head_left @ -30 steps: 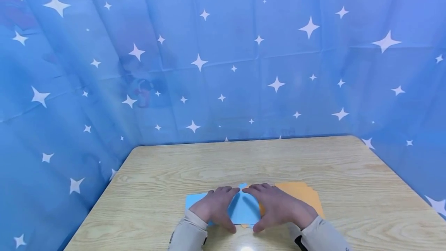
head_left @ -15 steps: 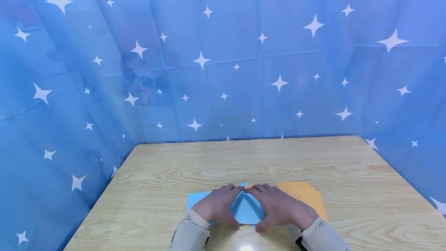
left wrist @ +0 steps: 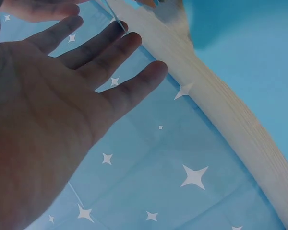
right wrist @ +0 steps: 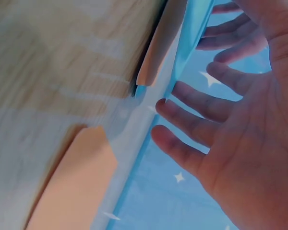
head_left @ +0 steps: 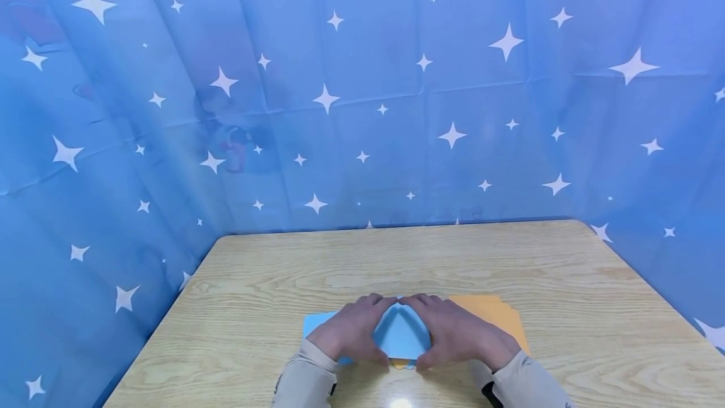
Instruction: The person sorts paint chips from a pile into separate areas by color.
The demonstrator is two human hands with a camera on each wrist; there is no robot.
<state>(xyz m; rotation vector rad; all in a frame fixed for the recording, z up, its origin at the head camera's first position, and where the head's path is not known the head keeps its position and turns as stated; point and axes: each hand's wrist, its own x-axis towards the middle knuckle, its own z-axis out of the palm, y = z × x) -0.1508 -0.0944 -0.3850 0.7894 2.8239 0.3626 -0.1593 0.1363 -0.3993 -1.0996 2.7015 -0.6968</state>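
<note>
Now left hand (head_left: pixel 352 332) and right hand (head_left: pixel 456 335), fingers (right wrist: pixel 188 121) spread nearly straight, touch a blue sheet (head_left: pixel 403 340).

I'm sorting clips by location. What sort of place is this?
It looks like a curtained-off work area, probably indoors: a wood-grain table stands before a blue curtain printed with white stars, with a blue sheet and orange sheets at its near side.
</note>
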